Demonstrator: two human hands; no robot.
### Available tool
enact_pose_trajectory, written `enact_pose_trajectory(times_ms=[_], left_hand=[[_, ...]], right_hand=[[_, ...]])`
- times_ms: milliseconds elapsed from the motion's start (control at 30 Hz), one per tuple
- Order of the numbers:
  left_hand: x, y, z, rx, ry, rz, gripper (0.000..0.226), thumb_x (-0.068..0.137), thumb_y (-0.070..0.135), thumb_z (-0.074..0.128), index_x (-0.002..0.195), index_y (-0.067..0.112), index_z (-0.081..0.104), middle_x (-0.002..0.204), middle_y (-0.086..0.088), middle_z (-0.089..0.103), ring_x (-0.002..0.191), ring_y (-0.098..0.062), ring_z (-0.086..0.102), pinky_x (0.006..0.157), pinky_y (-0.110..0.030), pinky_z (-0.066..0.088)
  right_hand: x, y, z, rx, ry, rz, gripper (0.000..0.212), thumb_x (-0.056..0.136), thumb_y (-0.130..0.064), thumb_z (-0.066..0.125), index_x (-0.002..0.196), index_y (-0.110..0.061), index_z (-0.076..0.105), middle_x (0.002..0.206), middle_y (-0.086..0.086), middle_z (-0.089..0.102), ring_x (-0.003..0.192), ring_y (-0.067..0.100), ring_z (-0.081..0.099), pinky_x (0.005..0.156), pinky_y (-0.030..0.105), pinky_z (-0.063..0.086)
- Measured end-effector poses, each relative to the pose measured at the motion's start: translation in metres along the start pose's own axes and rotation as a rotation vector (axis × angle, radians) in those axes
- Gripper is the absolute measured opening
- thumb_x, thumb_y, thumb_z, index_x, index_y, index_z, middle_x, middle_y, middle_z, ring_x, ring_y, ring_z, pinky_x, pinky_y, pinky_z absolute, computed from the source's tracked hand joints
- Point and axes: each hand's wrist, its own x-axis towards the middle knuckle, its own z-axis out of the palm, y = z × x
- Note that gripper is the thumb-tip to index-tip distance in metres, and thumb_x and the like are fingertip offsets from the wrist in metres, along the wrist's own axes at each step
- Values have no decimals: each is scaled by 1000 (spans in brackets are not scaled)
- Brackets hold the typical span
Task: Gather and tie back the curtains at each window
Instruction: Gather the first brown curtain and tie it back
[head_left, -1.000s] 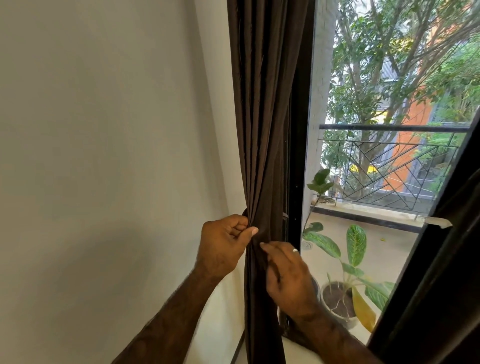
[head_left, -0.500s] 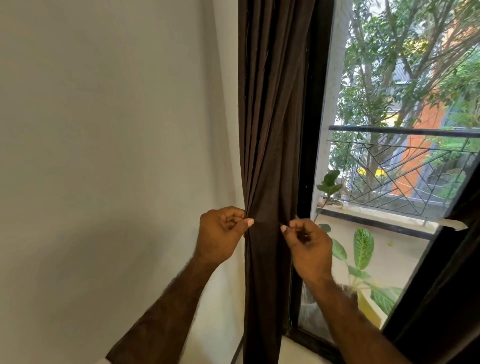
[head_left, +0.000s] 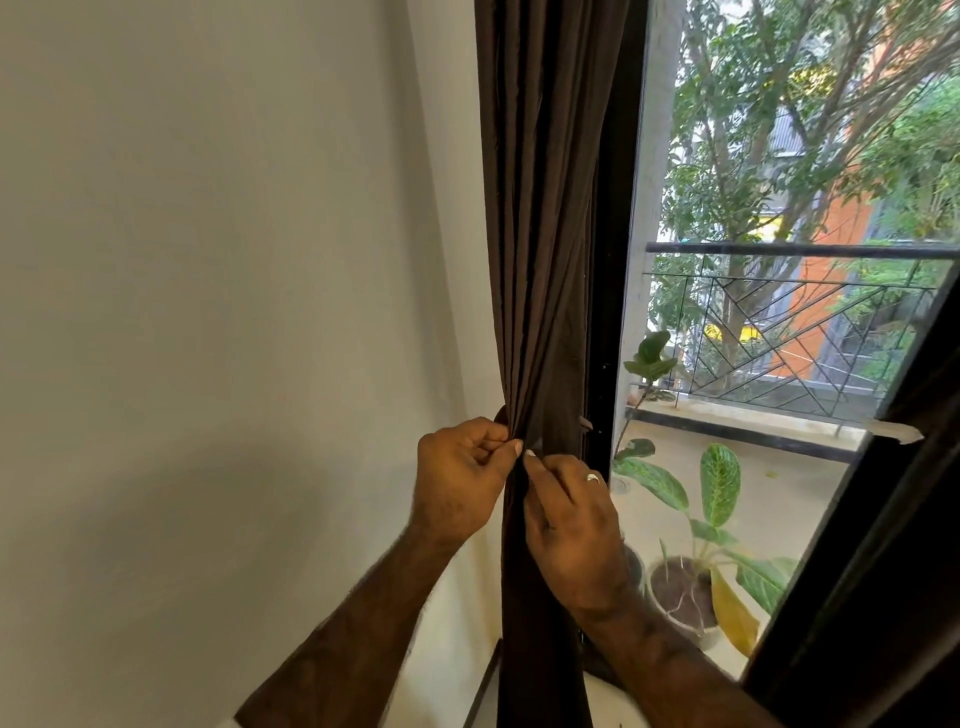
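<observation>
Plain grey wall (head_left: 208, 312) on left, window w/ dark frame (head_left: 613, 260) on right. Nearest: left hand (head_left: 460, 483) pinches gathered curtain (head_left: 540, 260) at its wall-side edge; right hand (head_left: 569, 519) pinches fabric just beside it, thumbs nearly touching. Curtain bunched betw. wall & frame, hanging to floor. Step looks like: closing tie round bundle; tie itself hard to make out. Next needs: ends joined tight w/o folds slipping. Beyond glass: potted plant (head_left: 717, 483), balcony railing (head_left: 800, 322).

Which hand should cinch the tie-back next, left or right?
Probably right. The left hand grips the gathered brown curtain at the wall-side edge, anchoring the bunch. The right hand pinches at the front, on the window side, better placed to work the tie.
</observation>
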Motion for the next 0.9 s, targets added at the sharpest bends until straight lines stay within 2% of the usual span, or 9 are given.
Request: enact_pose_trajectory(times_ms=[100,333,433,500,600,700,767,800,900], left_hand=[[3,-4,-2,-97,-56,-34,15,91,24,85,92,10,80,74,5,77,70,-19,76,70,-32,66],[8,1,1,-139,-100,-107,8,89,24,87,88,19,80,74,11,77,73,-10,77,72,-20,63],[11,3,0,-114,-133,-109,22,85,21,90,75,30,73,65,12,71,65,-9,72,71,-21,62],[13,3,0,-74,-125,-93,25,86,22,90,74,32,71,63,17,69,64,-7,72,70,-19,62],[15,-1,-4,-11,-102,-102,25,88,27,88,73,32,68,62,20,67,65,-7,72,73,-24,64],[16,-2,-15,-31,-168,-92,30,90,24,86,67,27,66,59,11,64,62,-12,70,72,-28,64],[15,3,-23,-83,-236,-73,31,90,16,85,66,27,67,59,11,65,62,-10,70,70,-19,59],[14,4,-25,-95,-257,-67,33,91,13,84,66,27,67,59,12,65,62,-9,70,69,-15,57],[18,-1,-28,-95,-235,-73,30,91,14,84,66,18,68,59,5,63,62,-14,70,69,-22,61]], right_hand=[[3,5,0,-30,3,-14,41,102,-21,52,132,-1,70,114,15,67,93,27,62,76,38,58],[-2,5,3,44,-46,-32,43,103,-21,53,138,-1,66,120,13,64,101,22,59,84,30,55],[-6,5,3,72,-62,-35,45,102,-22,51,140,-1,64,127,12,59,107,22,59,90,29,55],[-8,10,1,92,-115,-89,48,100,-20,51,142,-2,63,130,10,57,110,23,59,95,30,56],[-11,30,-5,140,-217,-129,49,94,-16,54,142,-10,63,132,7,59,117,23,60,97,41,60],[4,51,-10,276,-99,208,49,93,-7,59,141,-19,59,135,-1,53,119,16,57,94,38,59],[29,65,-11,374,17,438,51,97,-11,69,145,-23,54,134,-4,57,118,15,59,94,36,56],[41,70,-11,432,9,516,49,97,-18,73,143,-26,56,129,-5,62,115,14,63,91,36,57],[60,72,-10,488,-83,567,16,97,-26,76,112,-26,71,98,-8,72,91,10,70,80,41,62]])
